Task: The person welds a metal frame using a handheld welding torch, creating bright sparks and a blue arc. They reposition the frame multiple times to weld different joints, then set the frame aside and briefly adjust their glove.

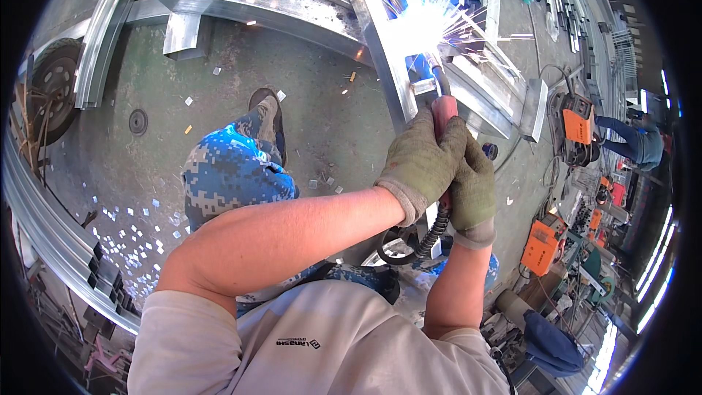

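Both my hands, in olive-green work gloves, are closed round a welding torch with a red handle and a bent neck. My left hand grips it from the left side; my right hand wraps it from the right, a little lower. From below the grip runs the torch's black ribbed cable. Beyond the neck a blinding white-blue arc throws sparks over the metal and hides the tip and the spot it meets. Beside it runs a silver steel channel, part of a welded frame.
Long steel profiles lie across the far side, with more stacked at the left near a wheel. Orange welding machines stand at the right, where another person is. Small metal offcuts litter the floor.
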A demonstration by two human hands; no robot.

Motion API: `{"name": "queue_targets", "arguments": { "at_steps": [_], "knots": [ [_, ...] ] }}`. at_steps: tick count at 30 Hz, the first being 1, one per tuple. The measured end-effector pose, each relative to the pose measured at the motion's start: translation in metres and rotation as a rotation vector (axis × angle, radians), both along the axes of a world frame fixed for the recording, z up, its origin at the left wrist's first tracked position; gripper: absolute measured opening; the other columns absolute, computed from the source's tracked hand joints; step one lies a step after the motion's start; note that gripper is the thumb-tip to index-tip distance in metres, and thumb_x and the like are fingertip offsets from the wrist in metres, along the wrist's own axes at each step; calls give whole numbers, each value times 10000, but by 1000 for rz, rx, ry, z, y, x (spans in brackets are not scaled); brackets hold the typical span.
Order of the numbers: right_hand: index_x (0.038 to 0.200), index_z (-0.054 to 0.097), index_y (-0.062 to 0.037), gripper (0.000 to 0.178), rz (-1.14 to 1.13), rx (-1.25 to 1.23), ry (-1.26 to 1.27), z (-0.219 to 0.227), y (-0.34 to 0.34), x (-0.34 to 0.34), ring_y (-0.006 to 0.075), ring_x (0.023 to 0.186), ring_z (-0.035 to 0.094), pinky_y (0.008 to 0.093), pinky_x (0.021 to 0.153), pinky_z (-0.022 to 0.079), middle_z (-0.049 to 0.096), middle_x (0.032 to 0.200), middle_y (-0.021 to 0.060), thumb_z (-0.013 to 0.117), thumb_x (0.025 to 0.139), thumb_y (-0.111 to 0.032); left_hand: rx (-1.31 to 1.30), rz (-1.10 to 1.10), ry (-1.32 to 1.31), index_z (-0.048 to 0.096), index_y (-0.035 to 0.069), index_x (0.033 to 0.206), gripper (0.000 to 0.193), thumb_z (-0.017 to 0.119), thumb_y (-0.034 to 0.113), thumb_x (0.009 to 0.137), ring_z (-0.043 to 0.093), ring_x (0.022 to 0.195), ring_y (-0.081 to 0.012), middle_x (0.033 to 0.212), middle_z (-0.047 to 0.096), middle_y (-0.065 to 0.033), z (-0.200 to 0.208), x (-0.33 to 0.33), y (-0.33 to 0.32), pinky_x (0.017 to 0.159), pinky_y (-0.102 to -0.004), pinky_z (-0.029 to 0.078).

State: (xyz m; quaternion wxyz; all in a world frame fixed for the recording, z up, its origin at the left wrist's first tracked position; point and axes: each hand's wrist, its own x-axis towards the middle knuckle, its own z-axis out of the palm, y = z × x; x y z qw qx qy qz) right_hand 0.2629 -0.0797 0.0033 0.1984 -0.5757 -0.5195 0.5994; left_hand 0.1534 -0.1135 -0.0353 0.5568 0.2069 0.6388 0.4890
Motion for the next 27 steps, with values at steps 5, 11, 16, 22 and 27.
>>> {"name": "queue_targets", "arguments": {
  "at_steps": [5, 11, 16, 22, 27],
  "knots": [
    [1484, 572, 3, 625, -28, -12, 16, -3, -1, 3, 136, 1088, 635, 273, 924, 533, 686, 1280, 62, 787, 976, -289, 44, 55, -44, 628, -24, 1302, 514, 609, 418, 1041, 729, 1079, -412, 1136, 730, -288, -2, 4, 0, 924, -452, 560],
    [1490, 562, 14, 615, -19, -20, 38, -4, 1, 2, 145, 1106, 640, 279, 938, 533, 685, 1299, 75, 775, 983, -261, 66, 64, -38, 637, -16, 1269, 470, 612, 398, 1049, 733, 1060, -394, 1113, 733, -278, -7, 4, 2, 912, -441, 563],
    [1493, 562, 8, 599, -24, -2, -36, -1, -3, 4, 159, 1102, 659, 288, 932, 543, 690, 1310, 90, 754, 993, -258, 65, 61, -105, 640, -13, 1217, 442, 616, 396, 1049, 736, 1019, -377, 1078, 737, -258, -4, 7, -1, 892, -442, 563],
    [1489, 576, -11, 540, -18, 21, -84, -3, -4, 8, 163, 1086, 680, 293, 914, 557, 699, 1307, 106, 705, 1019, -246, 67, 54, -75, 637, -23, 1191, 439, 619, 391, 1046, 736, 1016, -374, 1072, 735, -264, -4, 7, -2, 888, -444, 562],
    [1508, 545, 16, 633, -31, 10, -30, -2, -3, 5, 149, 1113, 641, 290, 944, 537, 683, 1308, 88, 770, 987, -263, 77, 80, -70, 635, -36, 1191, 450, 618, 390, 1045, 735, 1015, -380, 1077, 732, -271, -4, 6, 0, 892, -449, 561]
  ]
}}
